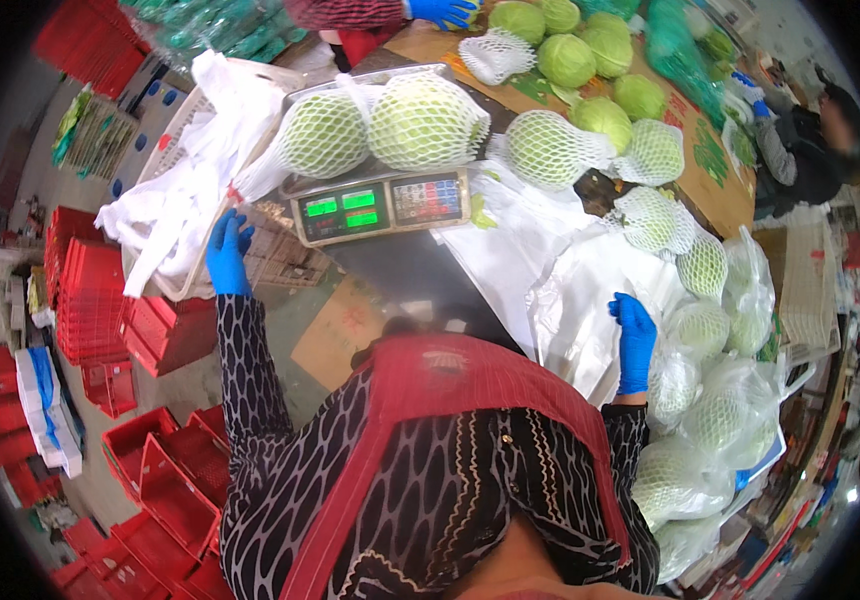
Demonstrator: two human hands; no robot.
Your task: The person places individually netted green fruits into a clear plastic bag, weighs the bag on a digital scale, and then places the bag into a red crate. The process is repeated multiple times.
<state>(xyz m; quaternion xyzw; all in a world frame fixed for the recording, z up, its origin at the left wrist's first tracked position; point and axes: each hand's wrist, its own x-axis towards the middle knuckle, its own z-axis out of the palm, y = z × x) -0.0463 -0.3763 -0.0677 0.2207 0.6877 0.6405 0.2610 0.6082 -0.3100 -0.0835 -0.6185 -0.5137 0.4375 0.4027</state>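
My left hand (229,259), in a blue glove, is by the rim of a white plastic basket (197,289) heaped with white foam net sleeves (175,202). Its fingertips come close to the tail of a net; contact is unclear. Two cabbages in foam nets, a smaller one (325,133) and a larger one (422,124), rest on a digital scale (381,208) with lit green displays. My right hand (634,341), also blue-gloved, hovers at the right of a stack of clear plastic bags (587,300), fingers curled. Whether it pinches a bag edge cannot be made out.
Bare cabbages (566,61) and netted ones (550,150) lie across the table. Bagged cabbages (722,420) pile up at my right. Red crates (175,465) stand on the floor at left. A co-worker's gloved hand (445,10) is at the far side; another person (805,150) is at right.
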